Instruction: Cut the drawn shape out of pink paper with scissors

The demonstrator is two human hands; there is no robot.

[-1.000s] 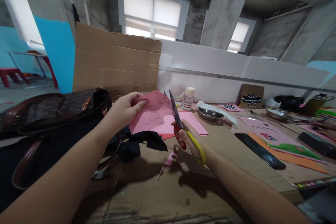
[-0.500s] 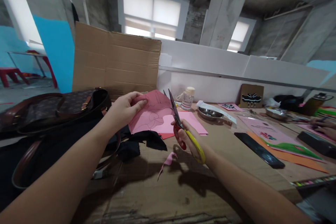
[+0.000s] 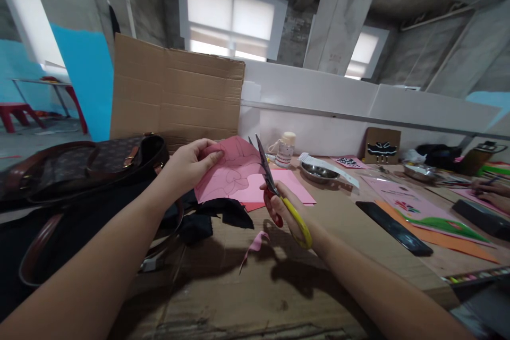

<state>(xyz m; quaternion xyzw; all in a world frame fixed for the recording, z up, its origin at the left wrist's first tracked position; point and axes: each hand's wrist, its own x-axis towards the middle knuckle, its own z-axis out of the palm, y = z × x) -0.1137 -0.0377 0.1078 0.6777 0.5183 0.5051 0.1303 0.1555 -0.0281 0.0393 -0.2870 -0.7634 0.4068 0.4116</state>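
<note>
Left fingers (image 3: pixel 210 161) pinch pink paper (image 3: pixel 235 170); right fingers (image 3: pixel 278 206) grip parted scissors (image 3: pixel 271 185); cutting seems underway, the next snip needing a squeeze.

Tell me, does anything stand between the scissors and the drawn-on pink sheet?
Nothing visible does: the scissors, open in the right hand, are close by the edge of the pink sheet, which the left hand pinches.

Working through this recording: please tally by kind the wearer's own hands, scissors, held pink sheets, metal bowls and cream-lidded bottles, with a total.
Wearer's hands: 2 (left hand, right hand)
Scissors: 1
Held pink sheet: 1
Metal bowls: 2 (nearer bowl, farther-right bowl)
Cream-lidded bottle: 1
Total: 7
</note>
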